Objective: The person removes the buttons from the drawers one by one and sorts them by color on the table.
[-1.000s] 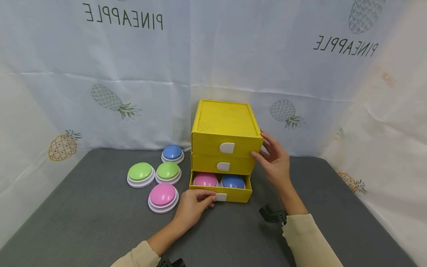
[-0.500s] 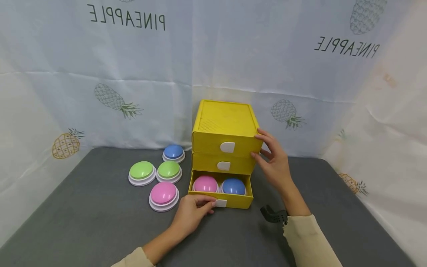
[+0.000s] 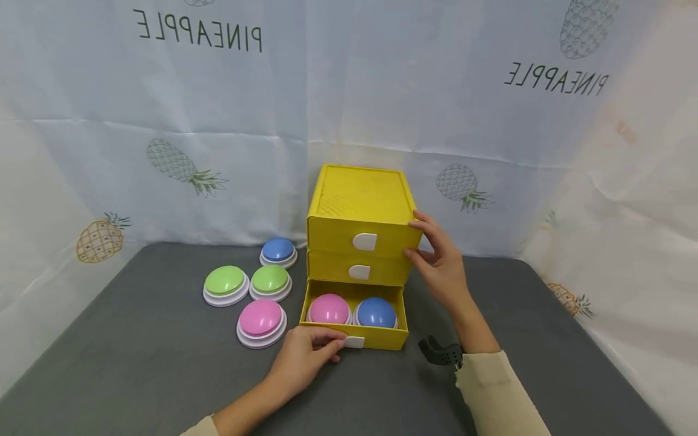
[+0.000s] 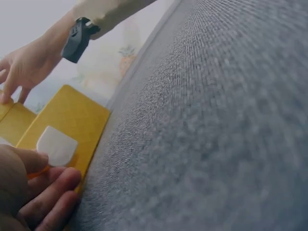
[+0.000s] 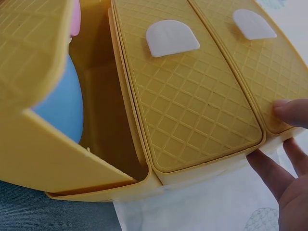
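Note:
A yellow three-drawer cabinet (image 3: 360,206) stands at the back of the grey table. Its bottom drawer (image 3: 376,339) is pulled out and holds a pink dome button (image 3: 329,309) and a blue dome button (image 3: 375,312). My left hand (image 3: 305,360) pinches the drawer's white tab handle (image 3: 354,342), seen close in the left wrist view as the white tab (image 4: 57,144). My right hand (image 3: 436,260) rests with straight fingers against the cabinet's right front corner; its fingertips (image 5: 293,113) touch the top drawer front (image 5: 250,57).
Left of the cabinet lie a pink button (image 3: 262,321), two green buttons (image 3: 225,283) (image 3: 270,281) and a blue button (image 3: 278,251). A pineapple-print curtain (image 3: 163,121) closes the back and sides. Grey tabletop (image 3: 136,363) stretches in front.
My left hand has drawn the bottom drawer further out toward me, so the pink and blue buttons inside show more. The right hand stayed on the cabinet's right side.

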### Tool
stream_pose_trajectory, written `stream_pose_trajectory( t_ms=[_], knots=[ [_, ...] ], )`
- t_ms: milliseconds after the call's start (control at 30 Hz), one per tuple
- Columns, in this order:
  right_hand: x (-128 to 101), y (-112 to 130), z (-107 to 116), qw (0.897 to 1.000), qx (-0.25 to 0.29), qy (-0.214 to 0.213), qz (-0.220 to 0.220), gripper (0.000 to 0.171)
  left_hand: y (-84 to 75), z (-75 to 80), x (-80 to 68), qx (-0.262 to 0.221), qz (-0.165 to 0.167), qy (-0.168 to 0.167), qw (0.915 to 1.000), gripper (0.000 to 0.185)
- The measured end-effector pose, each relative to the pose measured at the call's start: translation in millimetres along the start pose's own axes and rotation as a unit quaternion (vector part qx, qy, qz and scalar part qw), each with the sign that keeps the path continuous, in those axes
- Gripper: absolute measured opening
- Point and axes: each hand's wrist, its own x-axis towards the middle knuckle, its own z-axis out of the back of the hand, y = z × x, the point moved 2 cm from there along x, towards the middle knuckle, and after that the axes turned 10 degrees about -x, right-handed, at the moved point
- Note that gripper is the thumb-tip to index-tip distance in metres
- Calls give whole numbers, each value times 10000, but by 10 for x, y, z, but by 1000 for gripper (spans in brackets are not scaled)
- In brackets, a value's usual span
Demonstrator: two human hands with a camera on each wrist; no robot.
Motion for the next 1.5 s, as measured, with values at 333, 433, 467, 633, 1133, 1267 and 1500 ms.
stream_pose_trajectory(
  t_ms=[333, 433, 467, 633, 1133, 1267, 1500],
  knots=[
    [3, 29, -28, 10000, -21, 0, -66, 54, -739, 236, 245, 1638, -1291, 529, 9766, 7],
    [-2, 28, -22, 9999, -72, -15, -90, 53, -831, 198, 441, 1385, -768, 946, 9828, 14],
    [-5, 26, -19, 9999, -86, -21, -96, 53, -827, 169, 504, 1340, -586, 1100, 9831, 17],
    [-26, 2, 2, 9999, -18, -55, -98, 53, -647, -31, 748, 1419, -197, 1706, 9749, 29],
    [6, -1, -16, 9998, 98, -4, -144, 52, -388, -219, 903, 1908, 25, 2118, 9585, 35],
    [10, -6, -11, 9999, 99, -13, -140, 51, -391, -222, 864, 1809, 59, 2117, 9604, 35],
    [5, -2, -8, 9998, 120, -11, -158, 52, -395, -231, 799, 1597, 64, 2019, 9663, 35]
  ],
)
